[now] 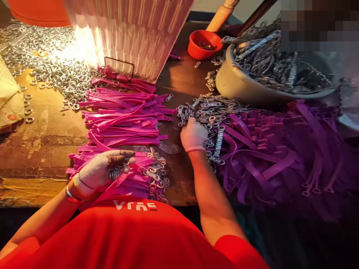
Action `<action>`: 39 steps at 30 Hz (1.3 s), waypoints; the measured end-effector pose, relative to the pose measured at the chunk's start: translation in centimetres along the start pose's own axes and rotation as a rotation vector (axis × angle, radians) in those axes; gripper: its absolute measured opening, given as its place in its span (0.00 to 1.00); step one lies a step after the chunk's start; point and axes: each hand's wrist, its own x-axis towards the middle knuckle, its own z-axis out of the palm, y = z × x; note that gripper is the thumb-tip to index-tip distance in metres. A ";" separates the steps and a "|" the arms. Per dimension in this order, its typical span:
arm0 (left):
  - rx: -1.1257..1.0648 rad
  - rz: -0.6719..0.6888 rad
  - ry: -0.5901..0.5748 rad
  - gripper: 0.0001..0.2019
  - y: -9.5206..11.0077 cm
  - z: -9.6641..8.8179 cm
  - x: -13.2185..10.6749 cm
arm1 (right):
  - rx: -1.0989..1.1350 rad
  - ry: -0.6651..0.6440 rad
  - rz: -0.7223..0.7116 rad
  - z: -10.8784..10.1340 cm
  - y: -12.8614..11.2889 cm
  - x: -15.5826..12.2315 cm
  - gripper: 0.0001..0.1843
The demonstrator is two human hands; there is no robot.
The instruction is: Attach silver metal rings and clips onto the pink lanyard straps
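My left hand (pixel 102 170), in a pale glove with dark-stained fingers, is curled above a bundle of pink straps (pixel 140 181). Small metal pieces (pixel 115 173) show at its fingers; whether they are held or worn I cannot tell. A pink strap runs just below this hand. My right hand (pixel 194 135), also gloved, is at the left edge of a heap of short metal link chains (pixel 213 112). Its fingers are closed and their tips reach among the links, so what they hold is hidden. Link ends lie at the right end of the nearest bundle.
Loose metal rings (pixel 56 63) cover the back left, beside a translucent corrugated sheet (pixel 134 33). More pink bundles (pixel 126 112) lie in rows. A red bowl (pixel 200 46) and a large tub of chains (pixel 228 76) stand behind. Purple-looking straps (pixel 269 160) hang over the right edge.
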 end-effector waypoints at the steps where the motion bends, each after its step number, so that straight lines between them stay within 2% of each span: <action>1: 0.019 0.032 0.025 0.21 -0.3 -0.1 -0.1 | 0.025 -0.005 0.002 0.1 0.2 -0.1 0.15; 5: 0.186 0.167 0.110 0.17 -1.4 -1.0 -0.4 | 0.188 0.013 -0.072 -0.2 1.6 -1.1 0.13; 8: 0.411 0.285 0.142 0.17 -2.1 -1.7 -0.4 | 0.432 0.079 -0.209 -1.6 1.5 -3.9 0.14; 10: 0.505 0.305 0.096 0.19 -2.3 -1.8 -0.3 | 0.575 0.063 -0.360 -2.9 0.6 -6.9 0.15; 13: 0.494 0.272 0.004 0.21 -2.6 -1.2 -0.5 | 0.769 -0.011 -0.668 -5.0 -1.6 -12.1 0.16; 15: 0.485 0.277 -0.042 0.21 -2.7 -0.4 -0.7 | 0.826 -0.029 -0.845 -6.1 -3.1 -14.8 0.16; 17: 0.529 0.308 -0.065 0.22 -2.9 0.2 -1.1 | 0.807 -0.041 -0.927 -6.8 -4.3 -16.5 0.18; 22: 0.634 0.381 -0.034 0.19 -4.0 0.6 -1.9 | 0.771 -0.092 -0.887 -7.7 -5.2 -18.1 0.11; 26: 0.397 0.288 -0.041 0.19 -5.1 0.9 -2.1 | 0.580 -0.030 -0.846 -7.8 -5.2 -19.3 0.16; 28: 0.289 0.243 -0.045 0.19 -5.1 1.0 -2.0 | 0.562 -0.001 -0.825 -7.5 -5.0 -19.8 0.14; 30: 0.313 0.249 -0.071 0.18 -4.6 1.0 -1.4 | 0.603 -0.011 -0.779 -6.9 -4.7 -20.0 0.15; 32: 0.514 0.354 -0.084 0.15 -3.3 0.9 0.1 | 0.680 -0.017 -0.685 -6.3 -4.3 -19.6 0.16; 36: 1.238 0.768 0.043 0.08 0.9 2.3 5.7 | 0.856 0.017 -0.509 -5.3 -3.5 -18.4 0.17; 37: 1.409 0.810 0.071 0.09 1.9 3.1 7.3 | 0.884 0.012 -0.496 -5.1 -3.3 -18.2 0.17; 39: 1.658 0.761 0.104 0.12 3.6 5.0 10.2 | 0.927 -0.014 -0.493 -4.9 -3.2 -17.9 0.16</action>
